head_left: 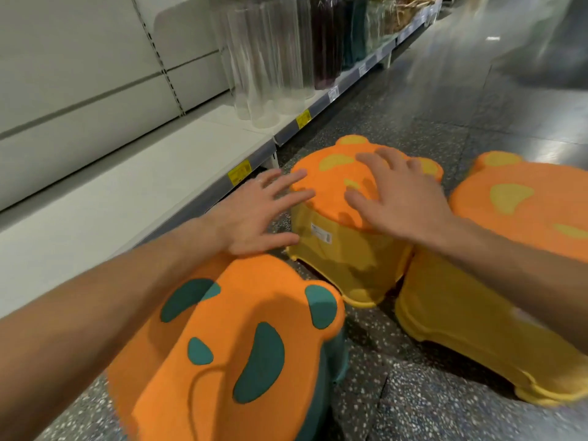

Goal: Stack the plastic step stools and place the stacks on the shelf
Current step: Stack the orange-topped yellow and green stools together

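Three step stools stand on the speckled floor [445, 122] beside a low white shelf [127, 192]: two yellow ones with orange tops, the middle yellow stool [343, 249] and the right yellow stool [477, 297], just beside each other, and one green stool [229, 345] with an orange top nearest the camera. The right hand [404, 198] lies spread and flat over the middle stool's orange top, gripping nothing, while the left hand [254, 214], fingers splayed and empty, is at that stool's left edge, above the far end of the green stool. Further along the shelf stands a cluster of clear tall cylinders [267, 65], too blurred to count.
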`<state>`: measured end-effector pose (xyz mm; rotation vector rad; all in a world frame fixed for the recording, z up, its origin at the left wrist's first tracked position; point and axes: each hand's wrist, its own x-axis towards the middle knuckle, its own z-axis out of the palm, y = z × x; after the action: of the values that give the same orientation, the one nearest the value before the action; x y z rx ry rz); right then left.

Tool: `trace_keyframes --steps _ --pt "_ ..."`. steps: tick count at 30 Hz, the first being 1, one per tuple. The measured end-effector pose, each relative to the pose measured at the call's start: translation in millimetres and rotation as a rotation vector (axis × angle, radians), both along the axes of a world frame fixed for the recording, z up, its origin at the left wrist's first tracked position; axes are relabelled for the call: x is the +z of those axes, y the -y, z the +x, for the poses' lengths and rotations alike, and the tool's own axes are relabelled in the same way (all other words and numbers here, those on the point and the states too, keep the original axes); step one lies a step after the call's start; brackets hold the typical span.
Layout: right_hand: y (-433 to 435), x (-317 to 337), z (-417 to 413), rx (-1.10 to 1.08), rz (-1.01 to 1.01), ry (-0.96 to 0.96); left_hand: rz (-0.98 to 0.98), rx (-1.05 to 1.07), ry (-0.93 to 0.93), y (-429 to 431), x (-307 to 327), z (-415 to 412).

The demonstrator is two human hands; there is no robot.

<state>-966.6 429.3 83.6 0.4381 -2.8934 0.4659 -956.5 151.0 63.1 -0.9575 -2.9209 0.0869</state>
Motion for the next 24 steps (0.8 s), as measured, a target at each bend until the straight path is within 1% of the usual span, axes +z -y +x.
trace_keyframes --steps 2,4,6,8,11,12,16,20,24 --pt "-4.9 3.1 -45.1 -0.073 0.075 0.061 -0.089 -0.012 -0.025 -22.2 -6.4 -38.3" --pt "-9.4 -4.3 -87.7 -0.107 0.169 0.216 -0.124 -0.031 -0.016 -40.3 -16.6 -61.0" --pt "-10.6 -19.9 -116.6 -0.103 0.292 0.357 -0.136 -0.043 -0.006 -53.0 -29.8 -71.4" --pt "-8.3 -35.1 -132.4 -0.125 0.326 0.414 -0.083 -0.014 -0.004 -55.7 -45.8 -77.1" --pt "-6.4 -34.8 -141.1 -0.124 0.294 0.38 0.151 0.064 0.046 -52.5 -61.9 -79.6" --pt "-8.2 -35.5 -142.7 -0.115 0.297 0.357 0.198 0.078 0.062 -53.5 -64.5 -80.0" --pt "-12.7 -44.2 -153.0 -0.102 0.34 0.302 0.274 0.068 0.054 -59.2 -67.9 -80.2" --pt "-15.1 -38.7 -151.9 -0.072 0.366 0.256 0.325 0.037 0.021 -58.5 -72.0 -78.1" --pt "-16.9 -29.5 -148.2 -0.028 0.328 0.232 0.392 0.03 -0.009 -60.6 -62.5 -68.0"
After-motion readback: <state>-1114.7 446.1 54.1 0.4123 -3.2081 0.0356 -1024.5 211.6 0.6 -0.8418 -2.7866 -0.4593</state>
